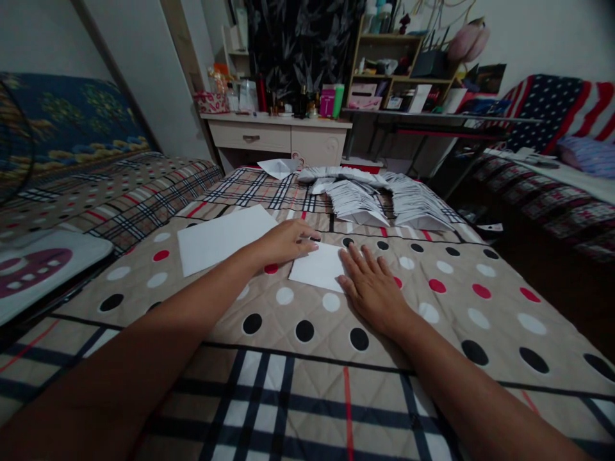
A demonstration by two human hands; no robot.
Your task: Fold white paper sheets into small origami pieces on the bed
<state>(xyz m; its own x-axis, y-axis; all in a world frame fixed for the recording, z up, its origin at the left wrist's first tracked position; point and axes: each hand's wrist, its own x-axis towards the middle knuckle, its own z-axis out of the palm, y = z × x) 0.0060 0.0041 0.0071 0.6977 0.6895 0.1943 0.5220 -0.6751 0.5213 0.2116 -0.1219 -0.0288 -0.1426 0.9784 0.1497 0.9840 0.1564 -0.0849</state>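
A small folded sheet of white paper (317, 267) lies flat on the quilt between my hands. My left hand (287, 242) is at its upper left corner, fingers loosely curved and apart from the thumb, with the thumb touching the paper. My right hand (373, 287) rests on the quilt with fingers spread, the fingertips and thumb on the paper's right edge. To the left, partly behind my left forearm, is a larger stack of white paper (223, 235).
Beyond my hands lie fanned piles of folded white paper (358, 203) and a single folded piece (279, 168). The quilt (298, 358) is dotted and plaid. A white dresser (273, 136) stands at the far end, and a white lidded box (43, 269) is at left.
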